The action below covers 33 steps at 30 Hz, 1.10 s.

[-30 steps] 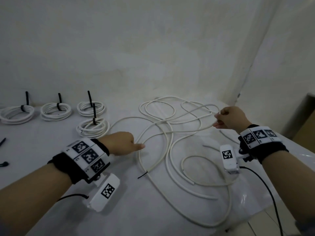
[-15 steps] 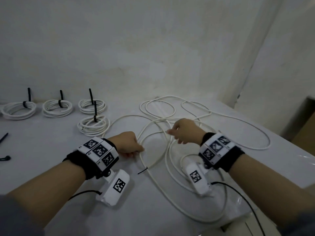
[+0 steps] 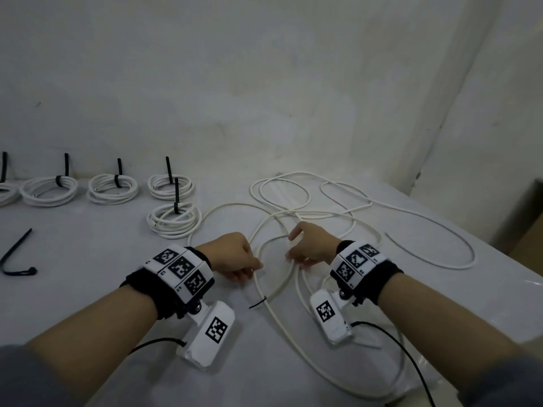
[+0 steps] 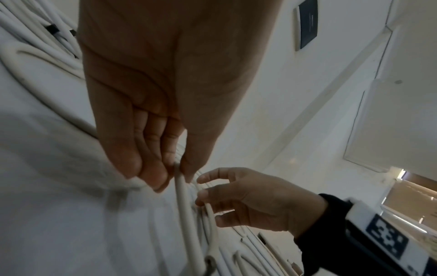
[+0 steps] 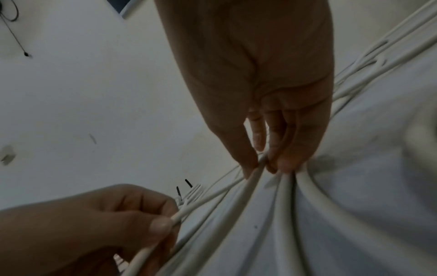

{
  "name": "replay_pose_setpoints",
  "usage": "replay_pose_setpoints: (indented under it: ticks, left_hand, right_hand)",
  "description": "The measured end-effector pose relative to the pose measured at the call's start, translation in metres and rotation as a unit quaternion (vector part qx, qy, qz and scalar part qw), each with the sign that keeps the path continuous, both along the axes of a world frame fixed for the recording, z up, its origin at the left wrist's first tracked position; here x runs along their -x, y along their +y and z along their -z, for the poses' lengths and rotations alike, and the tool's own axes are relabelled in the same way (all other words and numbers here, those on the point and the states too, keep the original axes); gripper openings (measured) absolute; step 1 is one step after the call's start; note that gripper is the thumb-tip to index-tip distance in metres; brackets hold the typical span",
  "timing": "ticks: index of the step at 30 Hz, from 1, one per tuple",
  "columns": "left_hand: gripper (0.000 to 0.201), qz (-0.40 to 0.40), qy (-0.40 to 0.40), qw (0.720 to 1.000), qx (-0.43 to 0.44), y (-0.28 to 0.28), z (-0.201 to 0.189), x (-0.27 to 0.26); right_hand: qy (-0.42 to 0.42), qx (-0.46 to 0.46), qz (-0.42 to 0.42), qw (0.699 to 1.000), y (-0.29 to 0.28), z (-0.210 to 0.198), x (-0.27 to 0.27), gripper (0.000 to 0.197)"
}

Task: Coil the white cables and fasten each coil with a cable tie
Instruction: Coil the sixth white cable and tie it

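Observation:
A long loose white cable [image 3: 426, 227] sprawls in loops over the middle and right of the white table [image 3: 88, 289]. My left hand [image 3: 235, 258] pinches one strand of it between thumb and fingers [image 4: 178, 179] near the table's middle. My right hand [image 3: 308, 248] sits just to the right and pinches another strand [image 5: 257, 168] between thumb and curled fingers, index finger raised. A short black cable tie [image 3: 258, 302] lies across a strand just below the hands.
Several tied white coils [image 3: 173, 220] with black ties stand at the back left. A loose black cable tie [image 3: 16, 257] lies at the far left. The table's right edge [image 3: 499, 259] runs close to the cable loops. A wall rises behind.
My right hand came back from the far right of the table to the middle, beside my left hand, drawing a strand along. The left hand closed on its strand.

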State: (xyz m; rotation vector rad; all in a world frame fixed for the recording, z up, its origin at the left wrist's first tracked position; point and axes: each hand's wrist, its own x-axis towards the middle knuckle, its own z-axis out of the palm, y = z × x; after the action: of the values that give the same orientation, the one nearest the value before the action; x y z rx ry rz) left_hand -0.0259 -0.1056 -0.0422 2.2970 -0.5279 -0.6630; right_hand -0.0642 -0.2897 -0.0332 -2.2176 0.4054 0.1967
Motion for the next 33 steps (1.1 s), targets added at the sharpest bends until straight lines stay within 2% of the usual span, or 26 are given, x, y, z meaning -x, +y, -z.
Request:
replay_pose_setpoints:
  ticks: [3, 6, 9, 11, 13, 17, 18, 20, 22, 25, 27, 29, 30, 31, 33]
  left_hand:
    - [0.024, 0.011, -0.008, 1.000, -0.013, 0.005, 0.001, -0.001]
    - [0.029, 0.013, -0.039, 0.999, -0.012, 0.010, -0.001, -0.003]
    - [0.047, -0.012, -0.076, 0.993, 0.091, 0.009, -0.019, 0.000]
    - [0.053, -0.003, -0.043, 0.983, 0.177, 0.008, -0.040, 0.008]
    - [0.050, 0.025, 0.016, 0.972, 0.233, 0.012, -0.059, 0.017]
    - [0.035, 0.029, 0.023, 0.952, 0.305, 0.026, -0.080, 0.023]
    - [0.035, 0.023, 0.026, 0.943, 0.332, 0.030, -0.083, 0.022]
    - [0.035, 0.010, 0.047, 0.922, 0.384, 0.040, -0.088, 0.019]
    - [0.034, -0.002, 0.081, 0.897, 0.435, 0.054, -0.094, 0.016]
    - [0.027, -0.002, 0.150, 0.865, 0.479, 0.073, -0.102, 0.013]
    - [0.026, 0.009, 0.184, 0.873, 0.453, 0.081, -0.105, 0.014]
    - [0.032, 0.012, 0.168, 0.890, 0.423, 0.084, -0.107, 0.014]
    - [0.034, 0.007, 0.152, 0.891, 0.428, 0.084, -0.109, 0.014]
    - [0.036, -0.005, 0.139, 0.881, 0.452, 0.086, -0.112, 0.012]
    - [0.038, -0.040, 0.132, 0.829, 0.542, 0.093, -0.119, 0.007]
  right_hand:
    - [-0.057, -0.086, 0.017, 0.995, -0.003, -0.009, -0.002, 0.010]
    - [-0.144, -0.172, 0.021, 0.974, -0.009, -0.035, -0.001, 0.003]
    - [-0.212, -0.124, -0.017, 0.969, -0.006, -0.055, 0.002, 0.011]
    - [-0.251, -0.092, -0.029, 0.963, 0.004, -0.062, 0.003, 0.013]
    - [-0.296, -0.087, -0.022, 0.951, 0.014, -0.066, 0.002, 0.010]
    - [-0.351, -0.146, -0.024, 0.925, 0.028, -0.076, -0.003, 0.012]
    - [-0.363, -0.120, -0.035, 0.923, 0.030, -0.079, -0.005, 0.012]
    - [-0.387, 0.002, -0.078, 0.919, 0.032, -0.081, -0.009, 0.011]
    - [-0.367, 0.074, -0.135, 0.917, 0.035, -0.078, -0.013, 0.010]
    - [-0.343, 0.014, -0.200, 0.918, 0.046, -0.070, -0.015, 0.017]
    - [-0.367, -0.029, -0.224, 0.902, 0.054, -0.069, -0.017, 0.022]
    - [-0.386, -0.008, -0.235, 0.892, 0.061, -0.072, -0.019, 0.021]
    - [-0.394, 0.003, -0.233, 0.889, 0.064, -0.075, -0.021, 0.020]
    - [-0.402, 0.006, -0.226, 0.887, 0.064, -0.075, -0.023, 0.019]
    - [-0.419, -0.002, -0.211, 0.883, 0.059, -0.074, -0.025, 0.016]
